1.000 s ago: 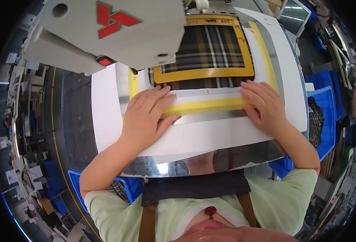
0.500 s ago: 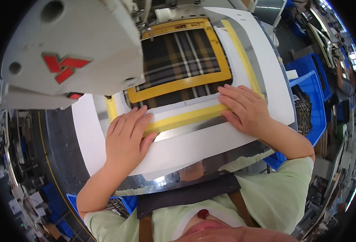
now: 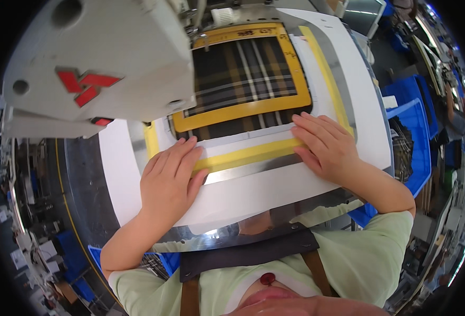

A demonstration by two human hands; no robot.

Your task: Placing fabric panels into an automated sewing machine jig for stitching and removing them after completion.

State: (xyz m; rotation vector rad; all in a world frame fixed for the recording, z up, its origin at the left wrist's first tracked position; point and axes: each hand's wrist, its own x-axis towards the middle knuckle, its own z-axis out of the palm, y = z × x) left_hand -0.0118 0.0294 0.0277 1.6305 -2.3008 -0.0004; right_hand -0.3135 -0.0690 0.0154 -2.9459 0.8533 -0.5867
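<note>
A dark plaid fabric piece lies under a yellow clamping frame, and a strip of it shows past the frame's near edge. My left hand lies palm down at the frame's near left corner, fingers stretched out and fingertips by the fabric edge. Over at the near right corner, my right hand rests the same way, its fingertips touching or very close to the fabric. Between both hands runs a strip of yellow tape on a metal plate. Neither hand grips anything.
A large grey sewing machine head covers the frame's left side. Beneath the plate lies a white sheet on a shiny dark table. At the right, a blue bin holds plaid pieces. Another person works far right.
The whole view has shifted slightly, so the frame, machine and table appear a little farther right. My hands keep nearly the same flat pose beside the frame's near corners.
</note>
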